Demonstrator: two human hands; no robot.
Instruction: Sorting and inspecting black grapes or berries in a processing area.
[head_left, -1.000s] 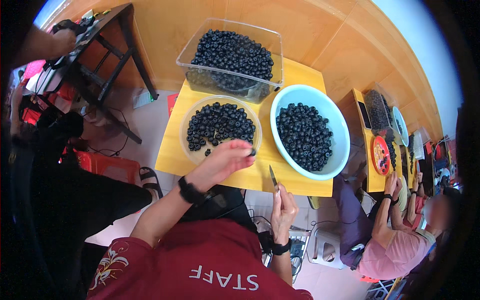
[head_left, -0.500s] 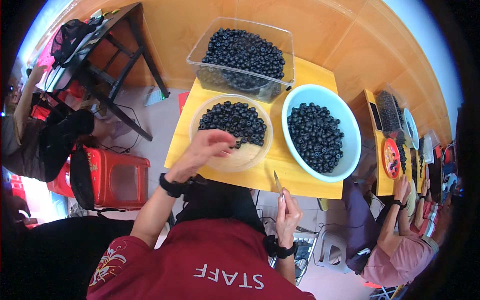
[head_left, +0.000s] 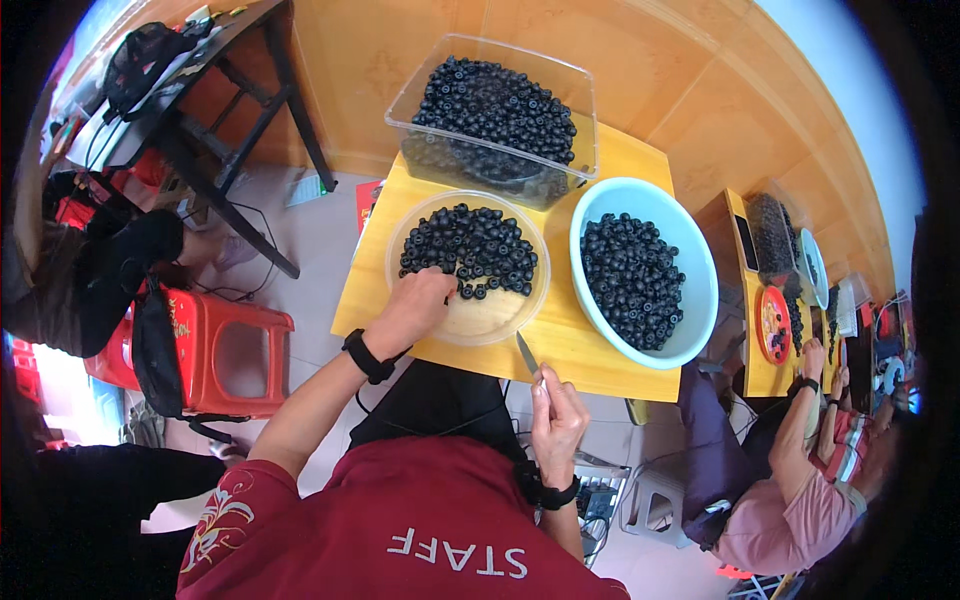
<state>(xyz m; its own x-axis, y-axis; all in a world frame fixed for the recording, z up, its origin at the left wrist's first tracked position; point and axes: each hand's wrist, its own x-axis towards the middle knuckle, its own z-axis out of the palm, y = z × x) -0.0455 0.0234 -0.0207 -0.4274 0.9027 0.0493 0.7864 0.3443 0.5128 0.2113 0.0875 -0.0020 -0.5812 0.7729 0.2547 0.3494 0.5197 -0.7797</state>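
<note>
Black pieces (head_left: 478,238) lie at the left hand (head_left: 416,304), grip unclear; right hand (head_left: 559,418) grasps knife (head_left: 527,355).

One yellow tabletop (head_left: 362,310) carries three containers: one clear bin (head_left: 480,165) at twelve o'clock, one round clear dish (head_left: 480,325) at nine and one pale blue basin (head_left: 703,275) at three. They hold three heaps of small black pieces (head_left: 468,238), too many to count singly. The person's two hands, left hand (head_left: 422,300) at eight and right hand (head_left: 560,415) near six, share one knife (head_left: 527,354).
</note>
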